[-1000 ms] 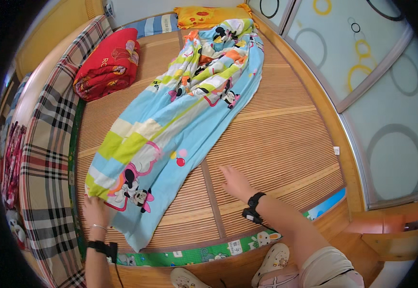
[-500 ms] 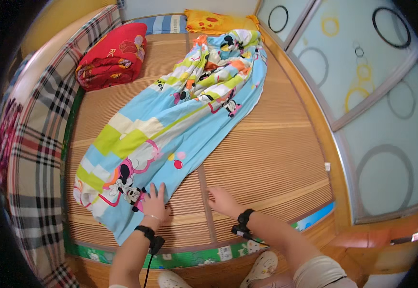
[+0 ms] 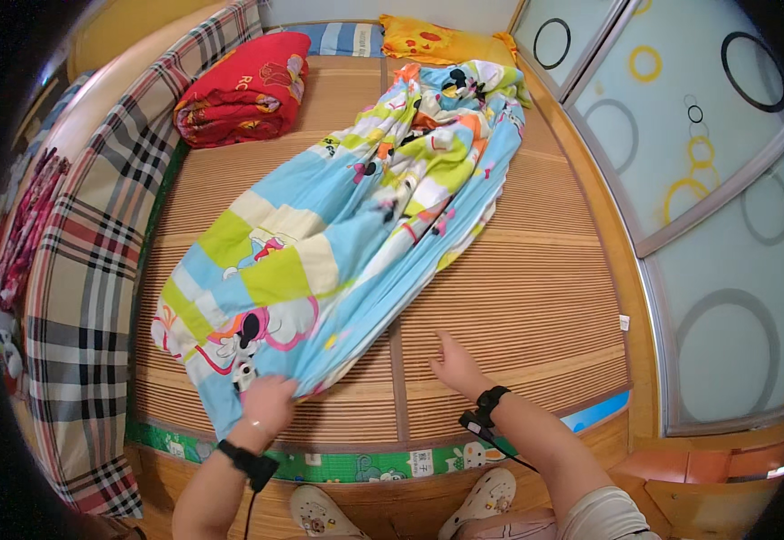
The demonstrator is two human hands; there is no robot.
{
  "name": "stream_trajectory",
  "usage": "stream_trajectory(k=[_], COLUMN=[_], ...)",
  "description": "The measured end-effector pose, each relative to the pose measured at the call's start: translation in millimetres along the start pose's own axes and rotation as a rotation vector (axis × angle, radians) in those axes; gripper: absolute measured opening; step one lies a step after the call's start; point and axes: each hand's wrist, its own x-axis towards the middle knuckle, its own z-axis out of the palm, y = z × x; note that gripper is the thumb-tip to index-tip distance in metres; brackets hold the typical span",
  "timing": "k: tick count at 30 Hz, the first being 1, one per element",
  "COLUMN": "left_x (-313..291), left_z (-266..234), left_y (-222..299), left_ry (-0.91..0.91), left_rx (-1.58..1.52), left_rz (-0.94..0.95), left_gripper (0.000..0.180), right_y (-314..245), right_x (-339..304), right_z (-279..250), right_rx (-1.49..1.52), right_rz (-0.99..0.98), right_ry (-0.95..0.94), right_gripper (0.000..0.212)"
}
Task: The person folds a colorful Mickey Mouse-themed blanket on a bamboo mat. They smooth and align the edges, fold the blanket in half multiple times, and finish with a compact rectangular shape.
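Observation:
A light-blue, green and white cartoon-print duvet cover (image 3: 324, 198) stretches diagonally over the bed mat, bunched at its far right end. At its near end my left hand (image 3: 269, 405) is closed on the cloth, with folds gathered by the fingers. The cover's right edge is drawn into long creases. To the right, apart from the cloth, my right hand (image 3: 459, 367) hovers over the bare mat. It holds nothing; one finger points forward and the others are loosely bent.
A brown slatted bed mat (image 3: 536, 297) lies under everything. A folded red quilt (image 3: 248, 94) rests at the far left, with a blue striped pillow (image 3: 338, 40) and a yellow pillow (image 3: 446, 41) behind. Plaid padding (image 3: 86, 270) lines the left side; frosted sliding doors (image 3: 725, 243) stand right.
My left hand has closed on the cover and moved left and toward me, pulling its right edge into folds. My right hand has shifted slightly right. The view has shifted a little too.

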Motion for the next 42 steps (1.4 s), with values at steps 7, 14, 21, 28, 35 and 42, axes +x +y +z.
stream_trajectory(k=[7, 14, 21, 28, 35, 42], left_x=[-112.3, -82.5, 54.7, 178.3, 182.5, 97.2], left_z=[-96.6, -71.7, 22.4, 75.4, 89.2, 45.3], left_y=[-152.1, -144.0, -9.2, 43.5, 69.8, 103.5], left_ry=[-0.064, 0.328, -0.048, -0.162, -0.288, -0.51], left_rx=[0.249, 0.469, 0.064, -0.043, -0.026, -0.133], left_rz=[-0.9, -0.854, -0.158, -0.371, -0.19, 0.27], left_gripper=[0.019, 0.051, 0.089, 0.068, 0.021, 0.026], right_y=[-14.0, -13.8, -15.3, 17.4, 44.9, 24.7], right_x=[10.5, 20.2, 10.2, -33.7, -72.9, -35.5], right_z=[-4.7, -7.4, 4.2, -2.3, -31.5, -49.3], right_rx=[-0.061, -0.238, -0.206, -0.286, -0.312, -0.534], right_rz=[-0.139, -0.227, -0.323, -0.18, 0.041, -0.089], right_ry=[0.096, 0.132, 0.145, -0.07, -0.167, 0.275], right_gripper=[0.071, 0.068, 0.063, 0.059, 0.071, 0.075])
